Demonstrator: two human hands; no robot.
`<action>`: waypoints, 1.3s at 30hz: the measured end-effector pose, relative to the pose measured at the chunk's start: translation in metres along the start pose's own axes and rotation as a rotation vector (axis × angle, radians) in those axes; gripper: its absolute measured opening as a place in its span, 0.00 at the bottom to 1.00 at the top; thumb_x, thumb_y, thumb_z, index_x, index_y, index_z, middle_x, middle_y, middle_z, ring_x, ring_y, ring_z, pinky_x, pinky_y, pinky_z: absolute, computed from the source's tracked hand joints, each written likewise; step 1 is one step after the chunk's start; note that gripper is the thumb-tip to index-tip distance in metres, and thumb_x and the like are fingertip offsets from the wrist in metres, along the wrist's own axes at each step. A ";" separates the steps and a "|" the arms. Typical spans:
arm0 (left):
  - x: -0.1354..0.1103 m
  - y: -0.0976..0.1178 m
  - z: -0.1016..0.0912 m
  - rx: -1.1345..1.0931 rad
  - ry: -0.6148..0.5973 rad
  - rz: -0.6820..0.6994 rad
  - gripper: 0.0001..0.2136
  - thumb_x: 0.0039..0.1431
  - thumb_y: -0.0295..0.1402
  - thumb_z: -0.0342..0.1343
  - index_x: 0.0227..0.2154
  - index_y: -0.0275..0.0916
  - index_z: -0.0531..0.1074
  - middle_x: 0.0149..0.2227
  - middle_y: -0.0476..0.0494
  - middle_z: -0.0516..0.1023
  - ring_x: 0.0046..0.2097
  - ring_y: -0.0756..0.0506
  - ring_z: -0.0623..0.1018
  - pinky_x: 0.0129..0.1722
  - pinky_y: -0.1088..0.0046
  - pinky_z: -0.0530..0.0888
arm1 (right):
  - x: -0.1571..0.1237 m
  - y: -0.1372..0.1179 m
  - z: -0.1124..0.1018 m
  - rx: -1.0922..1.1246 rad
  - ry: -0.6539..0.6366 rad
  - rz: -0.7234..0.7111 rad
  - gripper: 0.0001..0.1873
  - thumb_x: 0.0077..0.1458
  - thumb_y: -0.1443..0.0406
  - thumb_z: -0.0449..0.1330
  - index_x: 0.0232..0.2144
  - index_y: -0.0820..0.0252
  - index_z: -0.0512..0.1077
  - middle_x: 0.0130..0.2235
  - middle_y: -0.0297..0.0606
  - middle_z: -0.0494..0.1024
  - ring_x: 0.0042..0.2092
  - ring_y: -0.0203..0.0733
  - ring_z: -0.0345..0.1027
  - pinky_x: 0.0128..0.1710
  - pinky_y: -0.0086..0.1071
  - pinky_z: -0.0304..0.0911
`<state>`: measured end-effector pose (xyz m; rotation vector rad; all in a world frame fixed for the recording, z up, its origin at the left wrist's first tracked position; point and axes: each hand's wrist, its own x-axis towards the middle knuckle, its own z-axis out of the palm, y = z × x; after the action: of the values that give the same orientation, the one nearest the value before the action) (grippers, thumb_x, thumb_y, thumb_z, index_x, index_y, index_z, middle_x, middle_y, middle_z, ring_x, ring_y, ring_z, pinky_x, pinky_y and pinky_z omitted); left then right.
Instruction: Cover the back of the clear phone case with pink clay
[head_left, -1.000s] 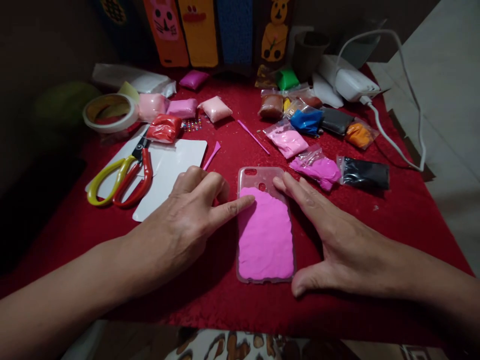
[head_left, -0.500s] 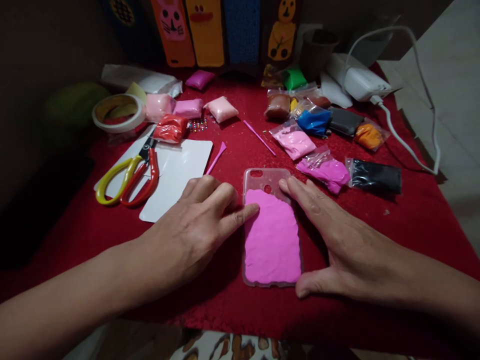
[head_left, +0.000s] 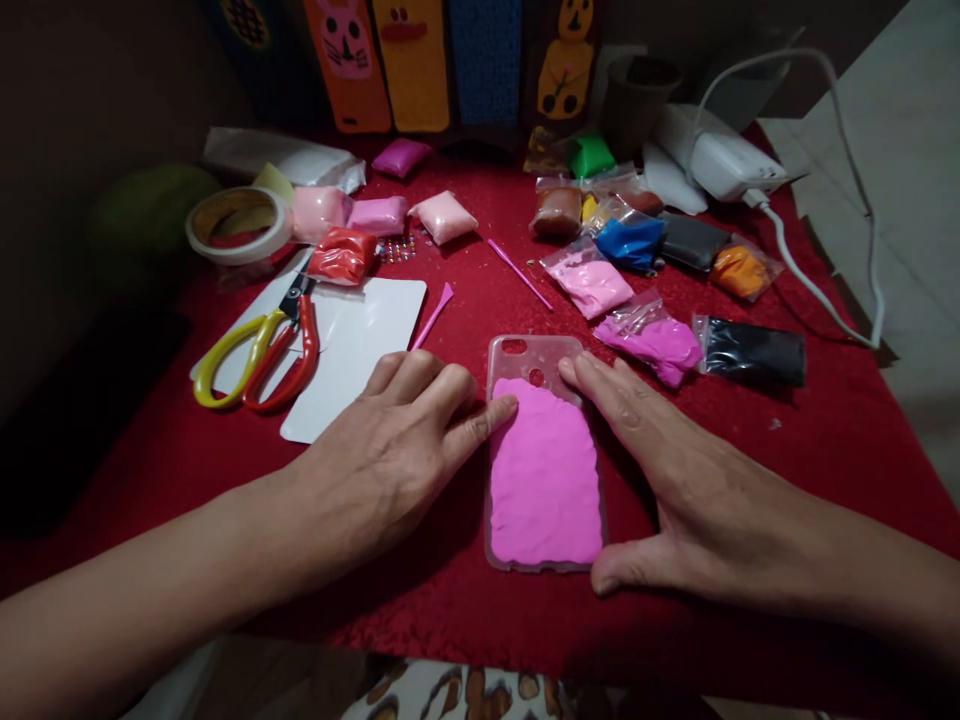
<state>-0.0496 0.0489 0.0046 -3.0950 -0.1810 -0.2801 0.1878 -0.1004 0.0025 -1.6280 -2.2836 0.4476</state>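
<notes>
A clear phone case (head_left: 551, 350) lies flat on the red cloth, its camera end pointing away from me. Pink clay (head_left: 547, 480) covers most of its back; the top strip around the cutouts is bare. With its fingers curled, my left hand (head_left: 412, 440) is at the case's left side, the thumb pressing on the clay's upper left edge. My right hand (head_left: 667, 470) steadies the right side, fingertips at the upper edge and thumb at the lower corner. Left of the case are a thin pink tool (head_left: 433, 315) and scissors (head_left: 277, 340) with yellow and red handles.
White sheets (head_left: 360, 340) lie under the scissors, near a tape roll (head_left: 240, 225). Several clay packets, including a black one (head_left: 754, 352), lie beyond the case. A second pink stick (head_left: 520, 273) lies between them. A white cable (head_left: 810, 295) joins a white device (head_left: 724, 155).
My left thumb has shifted slightly up along the clay's upper left edge. The right hand and the case stay nearly where they were.
</notes>
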 end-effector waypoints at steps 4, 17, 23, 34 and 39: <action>0.000 -0.001 0.000 -0.042 0.020 -0.009 0.19 0.68 0.24 0.43 0.59 0.34 0.64 0.43 0.36 0.70 0.42 0.39 0.65 0.41 0.55 0.67 | 0.000 0.000 0.000 0.008 -0.008 0.011 0.66 0.49 0.46 0.68 0.71 0.67 0.33 0.73 0.58 0.42 0.73 0.58 0.33 0.67 0.55 0.47; 0.000 0.004 -0.003 0.066 0.039 0.021 0.19 0.67 0.25 0.41 0.56 0.28 0.67 0.40 0.34 0.72 0.39 0.38 0.65 0.38 0.55 0.67 | 0.000 -0.002 -0.001 0.026 -0.007 0.018 0.66 0.48 0.49 0.69 0.72 0.63 0.31 0.73 0.57 0.42 0.72 0.60 0.34 0.67 0.57 0.48; -0.003 0.000 -0.008 -0.047 0.087 -0.015 0.20 0.65 0.22 0.45 0.59 0.35 0.65 0.42 0.37 0.73 0.42 0.39 0.67 0.41 0.57 0.68 | 0.001 -0.002 -0.001 0.030 -0.024 0.029 0.67 0.48 0.49 0.70 0.72 0.62 0.30 0.73 0.55 0.40 0.72 0.59 0.32 0.67 0.56 0.47; 0.000 0.006 -0.005 -0.015 0.107 0.037 0.16 0.67 0.23 0.42 0.54 0.28 0.67 0.40 0.37 0.73 0.39 0.40 0.66 0.39 0.59 0.64 | 0.000 0.000 0.000 0.007 -0.008 0.014 0.66 0.49 0.47 0.68 0.71 0.64 0.32 0.73 0.56 0.42 0.72 0.59 0.34 0.67 0.55 0.48; 0.002 0.003 0.000 0.045 0.080 -0.005 0.18 0.67 0.24 0.42 0.58 0.30 0.65 0.40 0.37 0.74 0.40 0.39 0.67 0.41 0.58 0.66 | 0.000 -0.001 0.000 -0.007 0.002 0.009 0.65 0.49 0.48 0.68 0.71 0.67 0.33 0.73 0.57 0.43 0.73 0.57 0.33 0.67 0.54 0.47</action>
<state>-0.0468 0.0463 0.0050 -3.0326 -0.1897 -0.3929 0.1870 -0.1008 0.0023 -1.6418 -2.2796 0.4407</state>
